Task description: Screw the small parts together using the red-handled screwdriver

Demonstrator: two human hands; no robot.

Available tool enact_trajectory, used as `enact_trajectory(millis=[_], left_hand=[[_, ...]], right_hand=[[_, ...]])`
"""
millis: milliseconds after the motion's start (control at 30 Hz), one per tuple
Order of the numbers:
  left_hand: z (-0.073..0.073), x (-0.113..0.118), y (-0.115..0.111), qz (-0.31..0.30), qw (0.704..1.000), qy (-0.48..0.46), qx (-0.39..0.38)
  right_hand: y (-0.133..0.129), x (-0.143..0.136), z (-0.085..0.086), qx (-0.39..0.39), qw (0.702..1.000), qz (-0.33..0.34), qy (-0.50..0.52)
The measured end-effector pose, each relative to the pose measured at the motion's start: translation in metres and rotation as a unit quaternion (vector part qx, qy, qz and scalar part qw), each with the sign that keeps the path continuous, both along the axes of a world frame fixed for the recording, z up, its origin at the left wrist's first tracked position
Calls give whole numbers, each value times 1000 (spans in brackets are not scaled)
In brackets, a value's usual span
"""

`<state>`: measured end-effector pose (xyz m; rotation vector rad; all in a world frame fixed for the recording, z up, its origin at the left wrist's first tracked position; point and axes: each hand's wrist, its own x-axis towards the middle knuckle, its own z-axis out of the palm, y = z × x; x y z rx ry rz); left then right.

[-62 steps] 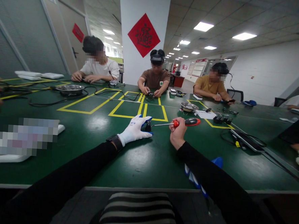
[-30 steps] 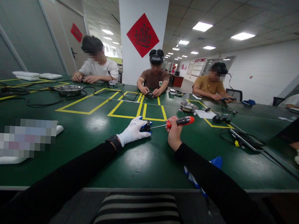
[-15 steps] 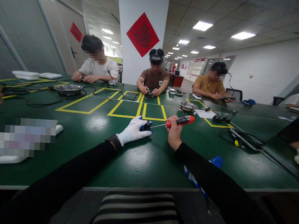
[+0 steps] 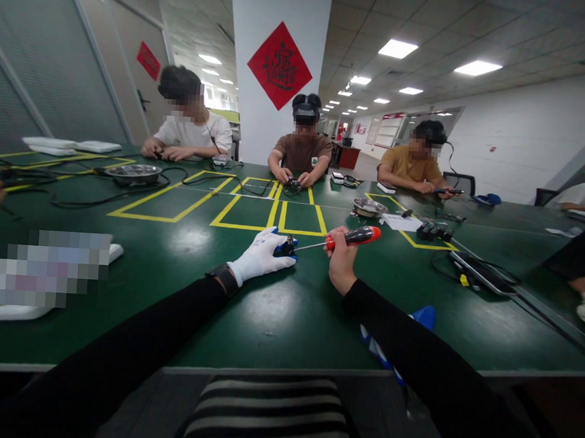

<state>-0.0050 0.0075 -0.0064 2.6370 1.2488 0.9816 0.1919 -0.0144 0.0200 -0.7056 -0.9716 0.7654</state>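
My left hand [image 4: 261, 255], in a white glove with blue fingertips, grips a small black part [image 4: 287, 246] low over the green table [image 4: 187, 318]. Bare, my right hand [image 4: 342, 258] is wrapped round the red and black handle of a screwdriver [image 4: 363, 236]. The screwdriver's thin shaft points left, and its tip meets the black part or ends right beside it; the exact contact is too small to tell. A blue and white glove [image 4: 422, 316] lies partly under my right forearm.
Yellow tape [image 4: 242, 227] marks rectangles beyond my hands. Metal bowls [image 4: 369, 208] [image 4: 134, 173], cables, black parts [image 4: 434, 232] and a dark flat device [image 4: 482, 273] lie around. A white tray [image 4: 114, 253] is at the left. Several people sit around the table.
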Motion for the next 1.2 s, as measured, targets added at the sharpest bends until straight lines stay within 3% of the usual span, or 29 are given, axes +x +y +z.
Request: enact_trajectory(millis=[433,867,1200], left_hand=[[13,1,-4,-11,1000,21,17],[21,1,-3,-25,999,8,-18],[14,2,-4,-15,1000,16,-17]], right_hand=[[1,2,4,-29,1000,-2,-3],[6,6,2,-83,996,12,26],[-1,6,2,-10,998,7,-58]])
